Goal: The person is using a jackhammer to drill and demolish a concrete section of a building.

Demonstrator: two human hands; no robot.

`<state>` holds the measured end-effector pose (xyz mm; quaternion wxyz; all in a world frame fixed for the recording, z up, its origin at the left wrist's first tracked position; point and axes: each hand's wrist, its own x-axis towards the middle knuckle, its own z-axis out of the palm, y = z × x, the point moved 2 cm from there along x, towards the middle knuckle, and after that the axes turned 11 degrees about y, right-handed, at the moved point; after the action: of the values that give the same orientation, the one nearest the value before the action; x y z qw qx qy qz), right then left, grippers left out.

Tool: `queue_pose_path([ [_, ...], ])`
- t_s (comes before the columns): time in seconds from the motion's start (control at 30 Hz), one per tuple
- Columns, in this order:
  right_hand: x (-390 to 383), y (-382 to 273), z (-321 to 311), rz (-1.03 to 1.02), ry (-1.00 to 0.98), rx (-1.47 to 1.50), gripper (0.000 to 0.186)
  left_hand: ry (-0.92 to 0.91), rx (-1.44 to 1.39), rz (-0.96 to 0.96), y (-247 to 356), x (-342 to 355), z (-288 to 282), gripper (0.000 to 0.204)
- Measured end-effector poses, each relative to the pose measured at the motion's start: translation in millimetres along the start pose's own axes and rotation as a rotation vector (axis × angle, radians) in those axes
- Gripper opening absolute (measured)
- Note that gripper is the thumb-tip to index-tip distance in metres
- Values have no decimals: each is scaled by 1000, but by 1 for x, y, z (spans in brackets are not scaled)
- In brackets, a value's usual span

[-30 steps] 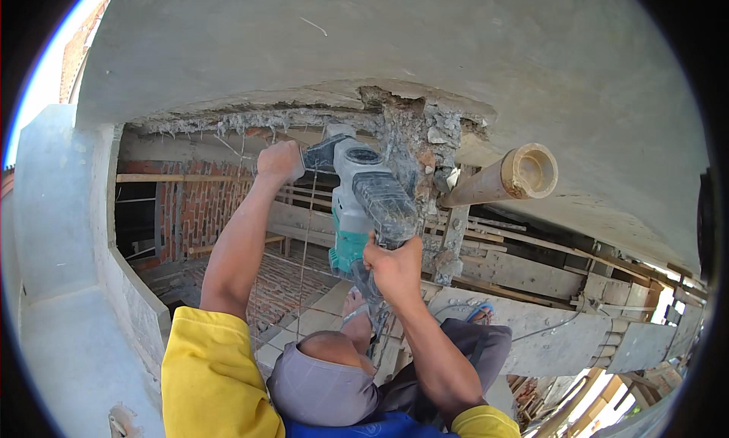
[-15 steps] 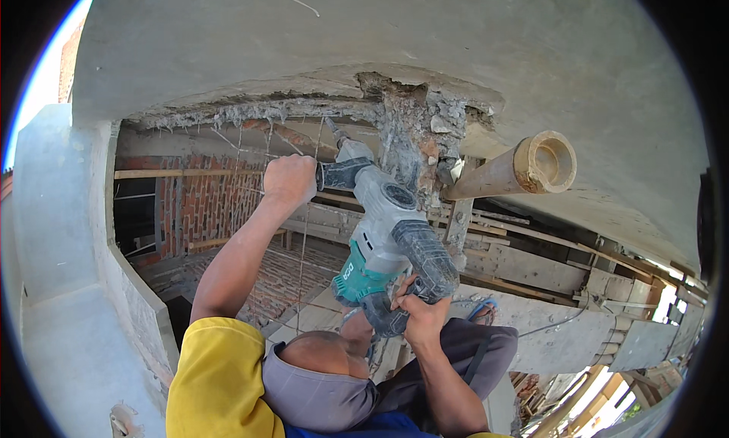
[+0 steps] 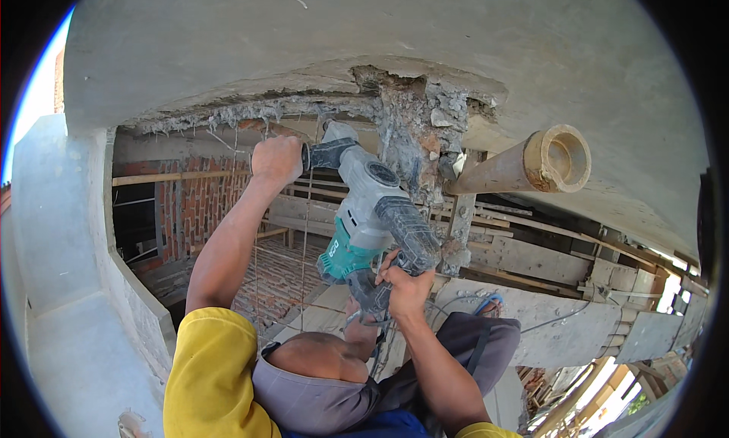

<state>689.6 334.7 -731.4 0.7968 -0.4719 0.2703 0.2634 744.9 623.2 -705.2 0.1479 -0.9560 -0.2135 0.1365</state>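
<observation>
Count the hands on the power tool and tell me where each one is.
2: the left hand on the black side handle, the right hand at the rear handle.

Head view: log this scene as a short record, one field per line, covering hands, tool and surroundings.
Tool: grey-and-teal power hammer, tilted, front end up and to the left
Left hand: left hand closed around the black side handle
Right hand: right hand gripping the rear of the tool
Tool tip: contact with the concrete cannot be told
Concrete: broken, rough column beside the tool
Pipe: beige pipe, right of the column
Background: red brick wall
Clothing: yellow sleeve on the left arm
</observation>
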Motion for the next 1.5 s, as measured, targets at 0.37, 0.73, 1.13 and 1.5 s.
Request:
queue_pose_path([
  [0.37, -9, 14, -6, -15, 50, 8, 27, 18, 25, -35, 4, -10, 10, 18],
  [0.73, 17, -8, 10, -67, -3, -205, 14, 110, 6, -112, -3, 3, 29, 18],
  [1.13, 20, 6, 33, -291, -50, -360, 10, 125, -8, -129, -23, 0, 49, 19],
  [1.5, 38, -9, 53, -162, -98, -378, 10, 41, -44, -161, -31, 12, 57, 22],
])
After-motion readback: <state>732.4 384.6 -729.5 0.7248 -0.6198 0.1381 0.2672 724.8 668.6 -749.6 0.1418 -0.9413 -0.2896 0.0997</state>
